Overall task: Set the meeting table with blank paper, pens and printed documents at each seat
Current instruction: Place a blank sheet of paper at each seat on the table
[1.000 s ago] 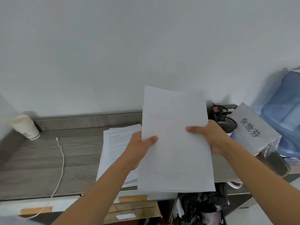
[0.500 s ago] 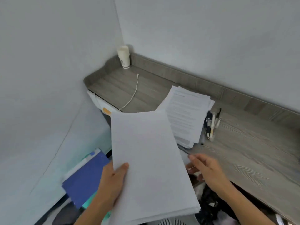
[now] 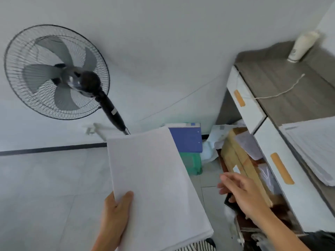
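White blank paper (image 3: 155, 187), a thick stack of sheets, sits in the lower middle of the view, held up in the air above the pale tiled floor (image 3: 45, 187) with its far edge tilted away from the person. The left hand (image 3: 114, 214) grips the stack at its near left edge, thumb pressed flat on the top sheet and the other fingers hidden beneath. The right hand (image 3: 243, 192) is off the paper, just to the right of it, with fingers stretched out loosely and holding nothing; it hangs in front of a brown cardboard box (image 3: 237, 160) that stands under the desk. The desk (image 3: 282, 87), with a grey wood-grain top, runs along the right side, and its white drawer fronts (image 3: 244, 113) carry orange strips (image 3: 239, 97). On the near part of the desk top lies a pile of printed documents (image 3: 315, 147), well apart from both hands, its corner hanging over the desk edge. Farther back a thin white cable (image 3: 282, 91) trails across the wood, and a white paper cup (image 3: 301, 46) stands in the far corner. A black pedestal fan (image 3: 56, 71) with grey blades stands at the left against the white wall. Behind the stack, a blue folder (image 3: 188, 140) leans near a green container (image 3: 192, 163) on the floor.
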`<state>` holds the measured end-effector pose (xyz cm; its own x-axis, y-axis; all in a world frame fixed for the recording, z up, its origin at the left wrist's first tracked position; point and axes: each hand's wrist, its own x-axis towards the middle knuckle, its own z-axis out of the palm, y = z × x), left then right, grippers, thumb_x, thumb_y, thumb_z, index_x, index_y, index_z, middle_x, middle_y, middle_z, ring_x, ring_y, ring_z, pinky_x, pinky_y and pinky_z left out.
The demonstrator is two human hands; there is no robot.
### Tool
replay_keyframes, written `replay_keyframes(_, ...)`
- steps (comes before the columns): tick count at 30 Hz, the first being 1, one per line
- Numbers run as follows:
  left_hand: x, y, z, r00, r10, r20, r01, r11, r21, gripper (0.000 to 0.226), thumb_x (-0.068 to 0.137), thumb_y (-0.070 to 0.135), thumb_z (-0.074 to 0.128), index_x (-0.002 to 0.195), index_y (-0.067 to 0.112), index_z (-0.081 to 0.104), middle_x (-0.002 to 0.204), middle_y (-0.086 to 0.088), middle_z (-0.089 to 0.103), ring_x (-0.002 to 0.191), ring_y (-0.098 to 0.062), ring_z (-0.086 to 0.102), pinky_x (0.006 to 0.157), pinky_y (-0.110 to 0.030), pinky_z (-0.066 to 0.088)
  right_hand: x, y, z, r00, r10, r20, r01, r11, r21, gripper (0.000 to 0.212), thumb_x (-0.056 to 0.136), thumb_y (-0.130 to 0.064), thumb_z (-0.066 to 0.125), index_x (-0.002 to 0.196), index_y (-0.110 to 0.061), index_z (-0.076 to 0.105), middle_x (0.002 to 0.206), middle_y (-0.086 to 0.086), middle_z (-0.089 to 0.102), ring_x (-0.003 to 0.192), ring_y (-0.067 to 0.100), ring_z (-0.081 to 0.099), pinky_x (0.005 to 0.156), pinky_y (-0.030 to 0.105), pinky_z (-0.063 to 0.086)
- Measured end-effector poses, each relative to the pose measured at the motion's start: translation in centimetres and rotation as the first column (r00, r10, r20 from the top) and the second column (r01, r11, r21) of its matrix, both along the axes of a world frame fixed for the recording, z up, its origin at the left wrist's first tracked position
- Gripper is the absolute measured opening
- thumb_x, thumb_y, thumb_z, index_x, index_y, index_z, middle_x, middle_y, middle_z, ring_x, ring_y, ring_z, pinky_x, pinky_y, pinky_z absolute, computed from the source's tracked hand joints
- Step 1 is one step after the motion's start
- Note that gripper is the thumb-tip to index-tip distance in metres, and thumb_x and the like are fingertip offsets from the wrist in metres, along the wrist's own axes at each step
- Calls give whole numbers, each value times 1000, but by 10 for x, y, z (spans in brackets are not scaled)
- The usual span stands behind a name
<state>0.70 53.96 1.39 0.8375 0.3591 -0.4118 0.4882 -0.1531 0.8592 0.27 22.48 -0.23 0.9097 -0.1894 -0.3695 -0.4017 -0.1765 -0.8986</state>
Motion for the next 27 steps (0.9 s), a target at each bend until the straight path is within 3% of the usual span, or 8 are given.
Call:
replay_keyframes(10, -84, 164, 13, 952, 286, 109, -280, 958, -68, 16, 92, 0, 56, 85, 3, 70, 69, -3, 76, 60, -14, 72, 49, -24, 55, 17, 245, 23, 882, 470, 40, -471, 875, 109, 23, 93, -31, 56, 94, -17, 73, 85, 7, 75, 70, 12, 66, 59, 31, 46)
replay_keyframes(14, -114, 229, 16, 914, 395, 90, -387, 917, -92, 20, 93, 2, 55, 82, 5, 72, 75, -6, 77, 72, -24, 74, 59, -35, 60, 23, 340, 21, 783, 617, 77, -621, 781, 60, 30, 76, -38, 77, 85, -10, 72, 84, 21, 72, 66, 29, 62, 61, 38, 48)
replay_keyframes(16, -126, 255, 18, 880, 467, 92, -456, 882, -115, 17, 92, 5, 59, 81, 7, 73, 78, -8, 77, 76, -27, 74, 67, -43, 60, 29, 380, 18, 730, 676, 101, -679, 734, 4, 57, 68, -55, 79, 77, 0, 67, 74, 27, 66, 57, 26, 54, 58, 37, 45)
replay_keyframes(18, -135, 280, 19, 833, 547, 89, -532, 834, -147, 13, 90, 8, 63, 83, 6, 73, 81, -9, 77, 77, -29, 74, 70, -46, 60, 38, 416, 16, 670, 734, 113, -738, 675, -7, 71, 72, -61, 74, 74, 8, 59, 60, 21, 55, 56, 18, 44, 54, 31, 36)
replay_keyframes(20, -142, 304, 22, 778, 621, 90, -594, 776, -213, 11, 90, 11, 63, 90, 4, 72, 85, -12, 77, 80, -31, 74, 71, -46, 60, 48, 452, 23, 612, 782, 117, -789, 614, 21, 70, 78, -56, 70, 71, 12, 54, 58, 10, 49, 55, 17, 40, 53, 28, 32)
replay_keyframes(22, -145, 327, 27, 734, 671, 107, -626, 729, -277, 17, 90, 14, 62, 97, 1, 70, 90, -15, 76, 84, -33, 73, 73, -48, 60, 59, 489, 29, 559, 820, 120, -829, 555, 71, 57, 84, -46, 67, 67, 9, 58, 55, 9, 55, 52, 15, 47, 50, 23, 38)
replay_keyframes(24, -144, 350, 30, 686, 717, 126, -661, 686, -303, 19, 90, 15, 61, 100, 1, 69, 93, -15, 76, 85, -33, 73, 73, -46, 60, 74, 525, 29, 509, 847, 156, -861, 503, 77, 53, 88, -43, 65, 72, 7, 62, 62, 22, 63, 55, 16, 54, 55, 26, 44)
replay_keyframes(27, -133, 387, 32, 585, 797, 151, -750, 603, -272, 17, 92, 16, 59, 94, 3, 70, 87, -12, 77, 80, -30, 74, 64, -36, 61, 108, 583, 25, 495, 836, 239, -861, 509, 0, 57, 92, -41, 62, 78, 13, 54, 68, 34, 53, 58, 20, 46, 56, 34, 38)
